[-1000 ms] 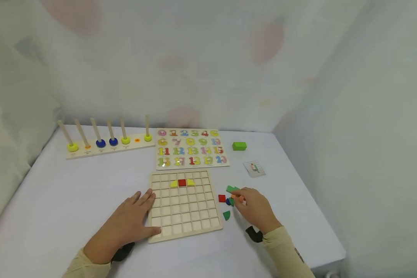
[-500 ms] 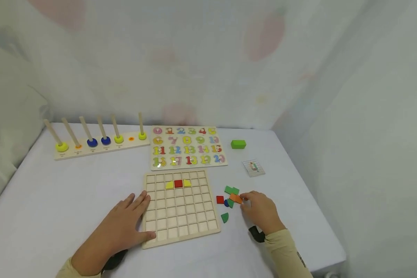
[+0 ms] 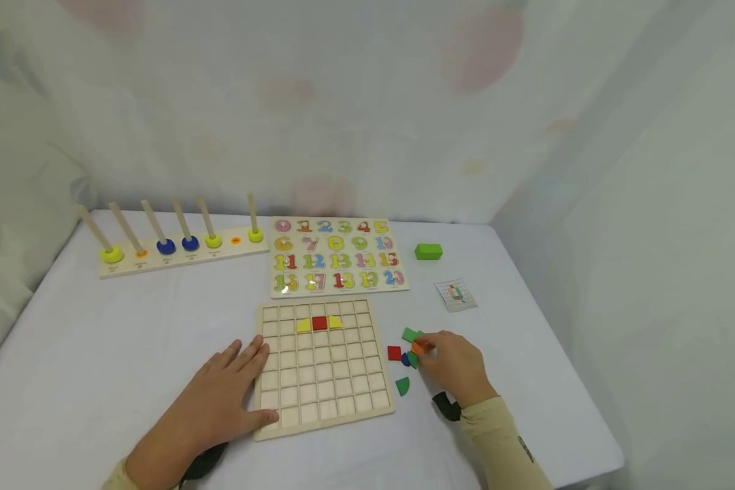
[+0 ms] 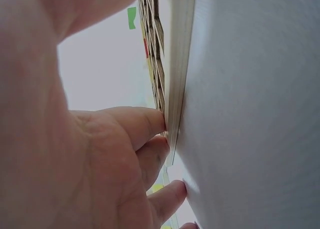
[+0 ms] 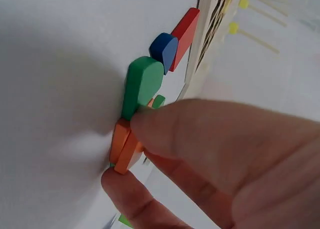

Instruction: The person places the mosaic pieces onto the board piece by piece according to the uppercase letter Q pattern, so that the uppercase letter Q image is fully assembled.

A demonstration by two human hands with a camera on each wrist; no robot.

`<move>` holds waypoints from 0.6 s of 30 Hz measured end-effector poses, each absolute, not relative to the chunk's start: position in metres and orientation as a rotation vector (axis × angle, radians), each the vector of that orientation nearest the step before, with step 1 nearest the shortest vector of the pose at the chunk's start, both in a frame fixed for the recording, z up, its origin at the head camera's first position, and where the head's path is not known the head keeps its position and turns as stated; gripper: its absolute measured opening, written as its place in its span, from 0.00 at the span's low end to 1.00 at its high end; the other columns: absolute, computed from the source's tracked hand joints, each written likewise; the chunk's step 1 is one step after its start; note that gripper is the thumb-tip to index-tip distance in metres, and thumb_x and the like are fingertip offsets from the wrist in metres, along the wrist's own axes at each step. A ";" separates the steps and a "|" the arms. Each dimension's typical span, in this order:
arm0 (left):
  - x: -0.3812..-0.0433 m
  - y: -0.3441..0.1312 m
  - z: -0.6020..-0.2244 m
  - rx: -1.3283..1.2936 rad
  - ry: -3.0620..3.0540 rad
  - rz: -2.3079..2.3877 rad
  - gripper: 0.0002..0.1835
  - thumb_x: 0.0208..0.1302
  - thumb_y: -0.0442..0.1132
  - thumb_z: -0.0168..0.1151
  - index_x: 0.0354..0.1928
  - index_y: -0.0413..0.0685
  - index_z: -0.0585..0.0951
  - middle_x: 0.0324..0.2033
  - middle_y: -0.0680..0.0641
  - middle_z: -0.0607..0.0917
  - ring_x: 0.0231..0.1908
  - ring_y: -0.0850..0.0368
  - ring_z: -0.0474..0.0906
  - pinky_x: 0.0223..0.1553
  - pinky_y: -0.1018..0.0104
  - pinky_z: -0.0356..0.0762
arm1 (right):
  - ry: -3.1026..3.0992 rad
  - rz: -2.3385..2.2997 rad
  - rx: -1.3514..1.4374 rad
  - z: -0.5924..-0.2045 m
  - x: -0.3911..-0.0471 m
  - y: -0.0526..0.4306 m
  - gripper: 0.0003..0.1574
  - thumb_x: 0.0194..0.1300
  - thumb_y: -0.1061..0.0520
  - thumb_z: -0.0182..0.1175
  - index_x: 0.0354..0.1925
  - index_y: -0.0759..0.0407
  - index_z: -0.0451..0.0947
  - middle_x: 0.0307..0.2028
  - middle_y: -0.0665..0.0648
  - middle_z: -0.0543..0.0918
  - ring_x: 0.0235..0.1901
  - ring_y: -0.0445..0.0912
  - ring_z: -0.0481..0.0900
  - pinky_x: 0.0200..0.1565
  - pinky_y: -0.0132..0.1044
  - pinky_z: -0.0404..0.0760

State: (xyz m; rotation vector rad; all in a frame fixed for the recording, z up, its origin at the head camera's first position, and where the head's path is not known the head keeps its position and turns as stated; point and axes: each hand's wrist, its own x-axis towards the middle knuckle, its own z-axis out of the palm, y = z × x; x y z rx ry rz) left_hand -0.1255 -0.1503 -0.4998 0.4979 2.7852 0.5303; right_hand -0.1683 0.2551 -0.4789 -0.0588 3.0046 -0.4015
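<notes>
My left hand (image 3: 220, 395) lies with spread fingers along the left edge of the wooden grid board (image 3: 306, 374), fingertips and thumb on its rim. Near the board's top, a red square tile (image 3: 320, 323) sits between a left yellow tile (image 3: 304, 325) and a right yellow tile (image 3: 335, 322). Right of the board, my right hand (image 3: 456, 367) pinches an orange tile (image 5: 129, 151) between thumb and finger. This tile leans against a second orange tile (image 5: 119, 139). Close by are a green rounded tile (image 5: 142, 84), a blue tile (image 5: 163, 48) and a loose red tile (image 5: 185, 36).
A number puzzle (image 3: 339, 291) lies behind the grid board. Further left stands a peg stand (image 3: 177, 262) with blue and yellow rings. A green block (image 3: 429, 252) and a picture card (image 3: 456, 295) are at the back right. One green quarter-round tile (image 3: 403, 386) lies nearer me.
My right hand pulled back to the right off the loose tiles, then came left again and now pinches an orange tile. The left hand stays at the board's edge; the head view shifted slightly.
</notes>
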 end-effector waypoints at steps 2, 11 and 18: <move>-0.122 -0.154 -0.498 0.490 2.799 0.526 0.68 0.52 0.81 0.68 0.82 0.39 0.63 0.82 0.38 0.59 0.78 0.25 0.53 0.71 0.24 0.55 | 2.994 -0.417 -0.066 -0.479 -0.171 0.250 0.16 0.64 0.56 0.75 0.51 0.50 0.92 0.42 0.50 0.89 0.38 0.47 0.82 0.34 0.40 0.84; -0.115 -0.161 -0.494 0.494 2.818 0.548 0.66 0.53 0.79 0.70 0.81 0.38 0.64 0.81 0.36 0.61 0.77 0.24 0.54 0.72 0.26 0.57 | 2.991 -0.360 -0.044 -0.472 -0.178 0.230 0.21 0.61 0.51 0.77 0.51 0.53 0.86 0.32 0.48 0.85 0.25 0.43 0.75 0.24 0.35 0.75; -0.116 -0.150 -0.486 0.515 2.813 0.576 0.64 0.55 0.74 0.74 0.82 0.38 0.64 0.81 0.37 0.61 0.78 0.26 0.53 0.74 0.28 0.54 | 3.037 -0.408 -0.664 -0.446 -0.167 0.162 0.08 0.60 0.55 0.76 0.40 0.48 0.92 0.36 0.46 0.90 0.30 0.41 0.80 0.20 0.32 0.71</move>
